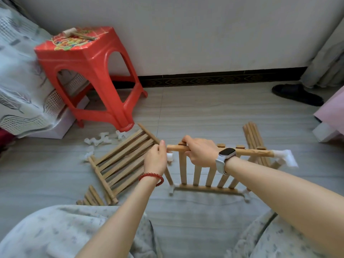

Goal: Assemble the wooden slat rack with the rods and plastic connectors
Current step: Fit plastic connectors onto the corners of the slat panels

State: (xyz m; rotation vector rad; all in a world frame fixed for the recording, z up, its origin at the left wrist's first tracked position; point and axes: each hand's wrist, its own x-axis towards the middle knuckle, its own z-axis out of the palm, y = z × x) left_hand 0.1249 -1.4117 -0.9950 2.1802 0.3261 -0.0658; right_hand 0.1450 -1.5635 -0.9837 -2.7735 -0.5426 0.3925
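A slat panel (197,175) stands upright on the floor in front of me. Its top rod (251,152) runs left to right, and my right hand (200,152) grips that rod near its left end. A white plastic connector (285,157) caps the rod's right end. My left hand (156,160) holds a white connector (170,157) at the rod's left end. White connectors also sit at the panel's lower corners (171,189). A second slat panel (122,161) lies flat to the left.
Loose white connectors (98,141) lie by a red plastic stool (89,71), with a wooden mallet (74,33) on its seat. Spare rods lie at the right (254,138) and lower left (91,197). A black slipper (296,94) sits by the wall.
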